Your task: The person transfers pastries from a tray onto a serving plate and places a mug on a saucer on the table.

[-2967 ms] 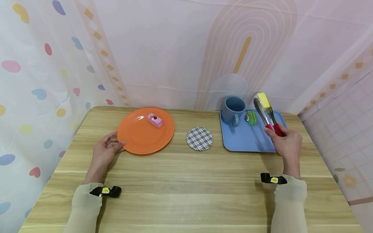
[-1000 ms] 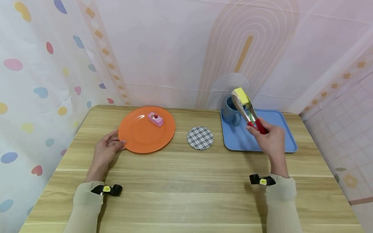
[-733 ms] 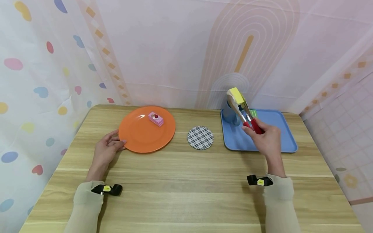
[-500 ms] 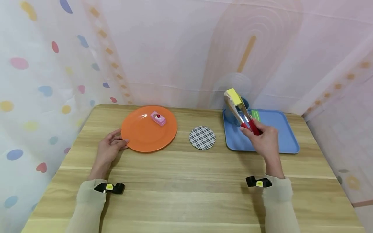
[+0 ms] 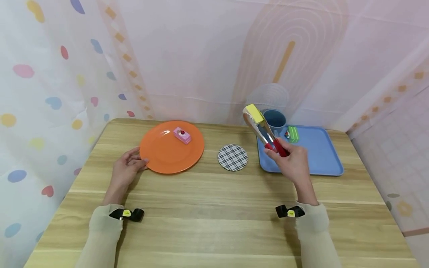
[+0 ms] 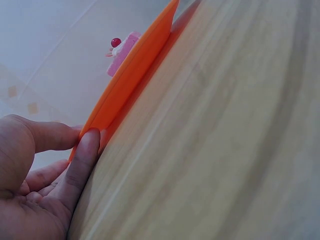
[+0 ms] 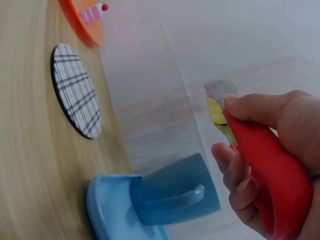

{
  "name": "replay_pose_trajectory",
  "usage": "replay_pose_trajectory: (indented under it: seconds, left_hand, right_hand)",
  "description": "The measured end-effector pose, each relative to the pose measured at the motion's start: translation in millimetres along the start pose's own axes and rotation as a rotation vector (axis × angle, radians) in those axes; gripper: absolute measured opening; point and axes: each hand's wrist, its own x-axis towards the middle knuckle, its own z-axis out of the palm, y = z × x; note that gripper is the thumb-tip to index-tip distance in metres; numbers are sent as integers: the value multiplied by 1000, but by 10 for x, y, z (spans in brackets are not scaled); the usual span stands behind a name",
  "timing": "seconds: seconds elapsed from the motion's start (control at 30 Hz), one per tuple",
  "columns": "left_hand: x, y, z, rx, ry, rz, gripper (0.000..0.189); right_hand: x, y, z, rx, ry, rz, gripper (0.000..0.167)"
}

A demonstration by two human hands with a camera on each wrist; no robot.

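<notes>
My left hand point(image 5: 124, 170) pinches the near-left rim of an orange plate point(image 5: 167, 156); in the left wrist view, thumb and fingers meet at its edge point(image 6: 107, 105). A pink toy cake slice point(image 5: 182, 135) with a red cherry sits on the plate. My right hand point(image 5: 294, 163) grips red-handled metal tongs point(image 5: 280, 147). Between the tips of the tongs is a yellow toy cake slice point(image 5: 254, 113), held in the air left of the mug. In the right wrist view the fingers wrap the red handle point(image 7: 270, 160), and the slice is partly hidden.
A blue tray point(image 5: 323, 154) on the right bears a blue mug point(image 5: 275, 118) and a green toy cake slice point(image 5: 293, 134). Between plate and tray lies a round plaid coaster point(image 5: 232, 158). Patterned cloth point(image 5: 187, 56) hangs behind the wooden table point(image 5: 207, 216).
My right hand has carried the tongs and yellow cake slice leftward from above the tray's right side, past the mug. My left hand stays on the plate rim. The view has shifted slightly.
</notes>
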Motion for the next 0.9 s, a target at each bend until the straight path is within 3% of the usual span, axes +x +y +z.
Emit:
replay_pose_trajectory:
  seconds: [0.37,0.9]
  left_hand:
    - [10,-9,23,67,11,12,73]
    - [22,-4,47,64,20,1,72]
  right_hand:
    - [16,-132,126,-33,-76,-40,52]
    - [28,-305,306,-30,-199,-49,56]
